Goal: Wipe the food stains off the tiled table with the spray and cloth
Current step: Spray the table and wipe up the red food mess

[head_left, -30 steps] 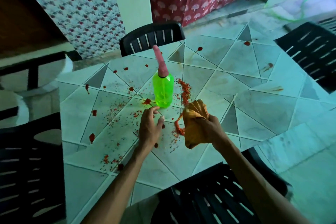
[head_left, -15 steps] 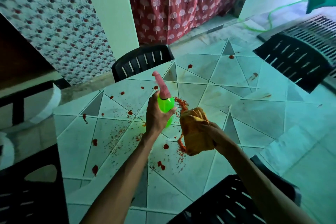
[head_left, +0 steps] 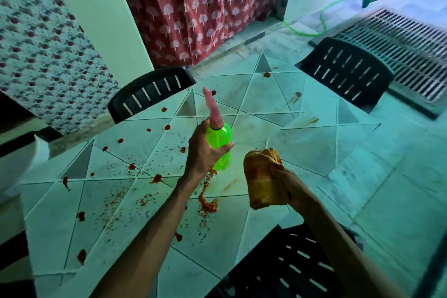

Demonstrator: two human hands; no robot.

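My left hand (head_left: pixel 202 150) grips a bright green spray bottle (head_left: pixel 221 143) with a pink nozzle, lifted off the tiled table (head_left: pixel 314 152) and tilted. My right hand (head_left: pixel 286 184) holds a bunched yellow-orange cloth (head_left: pixel 263 179) just above the table, to the right of the bottle. Red food stains (head_left: pixel 206 203) lie in a smeared streak under the bottle, and blobs and specks are scattered over the left half of the table. A few smaller red and brown marks (head_left: pixel 296 97) dot the far right tiles.
Three black plastic chairs stand round the table: one at the far side (head_left: pixel 150 94), one at the far right (head_left: pixel 346 72), one near me (head_left: pixel 290 264). A red patterned curtain (head_left: pixel 193 7) and a metal grate (head_left: pixel 399 46) lie beyond.
My left hand reached from the table to the green bottle, gripped it and lifted it up. The cloth stayed in my right hand, drifting a little to the right.
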